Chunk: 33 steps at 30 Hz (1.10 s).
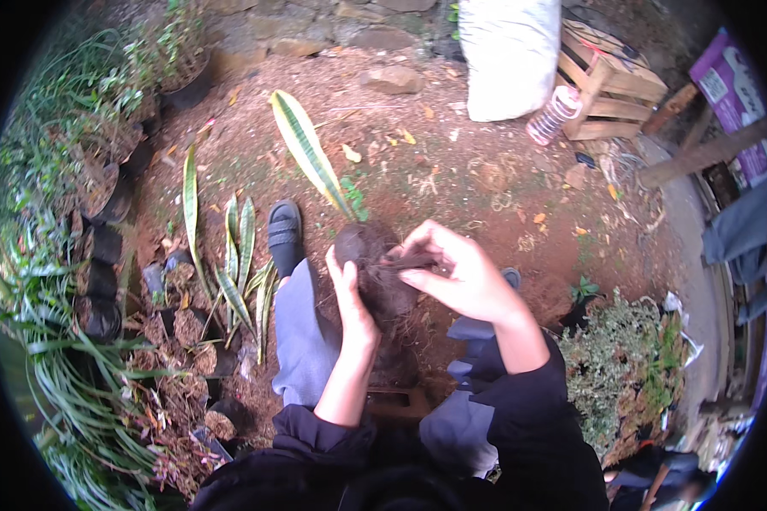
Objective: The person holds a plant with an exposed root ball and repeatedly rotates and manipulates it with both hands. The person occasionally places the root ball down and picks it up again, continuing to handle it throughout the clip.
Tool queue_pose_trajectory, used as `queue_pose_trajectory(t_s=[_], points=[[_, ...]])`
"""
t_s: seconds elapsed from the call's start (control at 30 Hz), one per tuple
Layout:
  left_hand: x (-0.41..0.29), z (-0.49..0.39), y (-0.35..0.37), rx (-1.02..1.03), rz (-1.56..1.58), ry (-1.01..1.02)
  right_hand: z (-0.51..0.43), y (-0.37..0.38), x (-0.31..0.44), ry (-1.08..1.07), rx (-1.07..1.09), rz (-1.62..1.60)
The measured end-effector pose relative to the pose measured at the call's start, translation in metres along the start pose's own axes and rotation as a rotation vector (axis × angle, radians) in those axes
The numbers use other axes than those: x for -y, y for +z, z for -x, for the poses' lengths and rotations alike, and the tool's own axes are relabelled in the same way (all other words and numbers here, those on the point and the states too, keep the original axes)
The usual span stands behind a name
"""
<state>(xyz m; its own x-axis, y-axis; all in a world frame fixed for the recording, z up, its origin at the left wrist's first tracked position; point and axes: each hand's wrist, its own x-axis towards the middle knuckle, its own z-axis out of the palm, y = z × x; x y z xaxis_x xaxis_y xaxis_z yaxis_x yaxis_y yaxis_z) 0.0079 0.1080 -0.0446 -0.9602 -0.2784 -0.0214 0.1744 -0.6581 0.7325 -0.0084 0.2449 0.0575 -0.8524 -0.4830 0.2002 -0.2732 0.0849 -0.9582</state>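
Between my two hands is a dark, soil-covered root ball [383,287] with thin, tangled roots. One long snake plant leaf [308,150], green with yellow edges, rises from it towards the upper left. My left hand [351,300] supports the root ball's left side, its palm partly hidden. With the thumb and fingers my right hand [450,268] pinches a tuft of roots at the upper right side. Below the hands, a dark mass of soil or roots is partly in shadow. More snake plant leaves [236,243] stand to the left among small black bags of growing medium.
Potted plants in black polybags [108,198] line the left. A white sack [511,57], a clear plastic bottle [555,115] and a wooden crate [613,96] stand at the upper right. Low grey-green plants [607,364] grow at the right. Part of another person [661,476] shows lower right.
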Motion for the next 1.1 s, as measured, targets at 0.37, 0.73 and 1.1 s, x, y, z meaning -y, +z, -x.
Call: queue_pose_trajectory(t_s=[0.37, 0.73, 1.1], points=[[-0.014, 0.008, 0.011, 0.021, -0.041, -0.091, -0.001, -0.023, -0.034, 0.220, -0.266, 0.258], [-0.008, 0.004, 0.002, 0.007, 0.078, -0.107, 0.010, -0.009, 0.002, -0.065, -0.106, 0.267], [-0.010, 0.007, 0.011, 0.140, -0.106, -0.004, 0.009, -0.007, -0.008, 0.048, -0.316, 0.347]])
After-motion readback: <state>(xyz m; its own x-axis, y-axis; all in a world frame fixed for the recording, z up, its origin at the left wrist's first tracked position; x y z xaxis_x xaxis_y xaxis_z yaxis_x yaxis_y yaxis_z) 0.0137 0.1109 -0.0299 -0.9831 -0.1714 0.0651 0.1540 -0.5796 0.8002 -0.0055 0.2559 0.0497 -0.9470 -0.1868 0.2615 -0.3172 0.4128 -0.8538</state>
